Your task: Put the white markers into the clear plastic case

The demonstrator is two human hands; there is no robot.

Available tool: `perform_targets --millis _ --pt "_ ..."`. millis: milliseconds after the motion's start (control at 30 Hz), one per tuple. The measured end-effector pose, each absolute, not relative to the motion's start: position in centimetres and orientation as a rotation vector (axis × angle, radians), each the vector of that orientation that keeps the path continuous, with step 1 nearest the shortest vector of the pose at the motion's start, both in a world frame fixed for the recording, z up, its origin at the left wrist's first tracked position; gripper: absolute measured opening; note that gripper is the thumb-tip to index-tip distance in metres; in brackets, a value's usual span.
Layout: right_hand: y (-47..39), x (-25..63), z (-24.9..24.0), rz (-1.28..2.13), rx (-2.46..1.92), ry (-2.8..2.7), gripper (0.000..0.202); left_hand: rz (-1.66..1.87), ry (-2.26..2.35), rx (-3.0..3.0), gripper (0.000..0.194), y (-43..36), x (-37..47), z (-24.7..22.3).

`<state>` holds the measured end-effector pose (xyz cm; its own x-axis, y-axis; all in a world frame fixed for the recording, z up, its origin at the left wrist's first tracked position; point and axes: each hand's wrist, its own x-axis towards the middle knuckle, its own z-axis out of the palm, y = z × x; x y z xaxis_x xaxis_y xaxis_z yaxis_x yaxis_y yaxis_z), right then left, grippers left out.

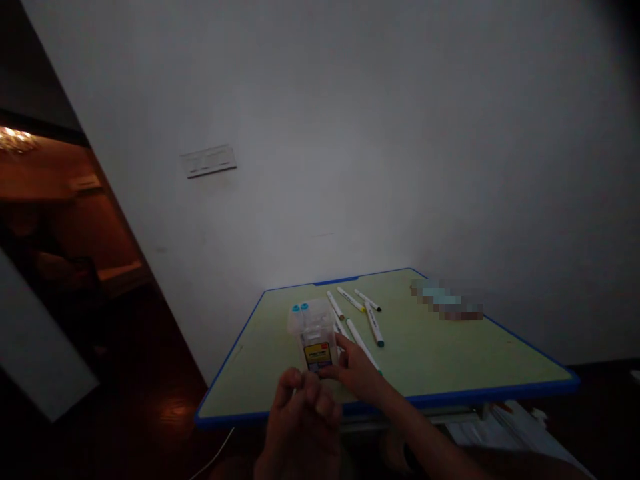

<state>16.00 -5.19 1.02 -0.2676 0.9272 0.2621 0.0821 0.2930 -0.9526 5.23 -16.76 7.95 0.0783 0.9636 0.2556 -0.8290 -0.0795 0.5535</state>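
Note:
A clear plastic marker box with a yellow and dark label stands on the near left of the table. Two blue round marker ends show at its top. My right hand grips the box low on its right side, thumb and fingers around the edge. In front of the box, close to the camera, my left hand is raised with its fingers curled in; what they hold, if anything, is hidden. Several white markers, among them a green-tipped marker and a yellow-tipped marker, lie loose right of the box.
The pale green table has a blue rim and stands against a grey wall. A blurred-out object lies at its right edge. White papers sit below the table's front right. A doorway opens at left.

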Motion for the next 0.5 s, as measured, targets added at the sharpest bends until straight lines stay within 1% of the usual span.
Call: perform_targets --millis 100,300,433,500 --pt "-5.4 15.9 1.4 1.153 -0.921 -1.601 0.052 1.394 0.167 0.638 0.012 -15.9 5.3 7.5" --pt "-5.3 15.9 1.3 1.073 -0.977 -1.621 0.045 1.377 0.118 0.635 0.011 -15.4 5.1 6.8" --pt "-5.1 15.8 1.1 1.138 -0.939 -1.599 0.049 1.497 0.231 0.692 0.012 -14.7 4.7 6.3" --pt "-5.2 15.9 1.3 1.171 -0.895 -1.594 0.049 1.702 0.372 0.834 0.015 -13.8 3.9 5.9"
